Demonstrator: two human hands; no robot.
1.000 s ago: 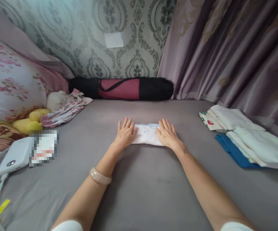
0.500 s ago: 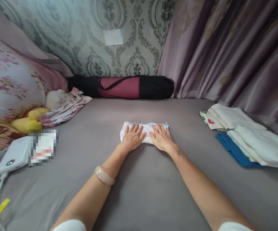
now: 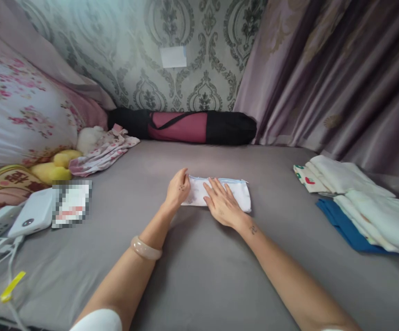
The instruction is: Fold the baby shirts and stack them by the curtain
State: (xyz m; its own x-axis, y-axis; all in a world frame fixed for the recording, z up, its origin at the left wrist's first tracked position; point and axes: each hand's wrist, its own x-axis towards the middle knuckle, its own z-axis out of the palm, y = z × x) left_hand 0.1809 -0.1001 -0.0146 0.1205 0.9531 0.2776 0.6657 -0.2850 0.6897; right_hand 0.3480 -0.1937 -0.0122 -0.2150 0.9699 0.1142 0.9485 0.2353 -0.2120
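Observation:
A small white garment lies folded into a flat oblong on the grey bed sheet. Light-blue trim runs along its far edge, and faint print shows on the white fabric. At its left end, my left hand is closed round the edge, its fingers partly hidden from me. My right hand rests flat on top of the middle, fingers spread and pointing away from me. What kind of garment it is, I cannot tell from the folds.
Folded clothes are stacked at the right by the curtain. A black and maroon long bag lies along the wall. At the left are a white power bank, cables, a yellow plush toy, printed cloth and a floral pillow.
My left hand has gone from lying flat on the garment to closing round its left end. My right hand stays flat on it. The view has shifted slightly left.

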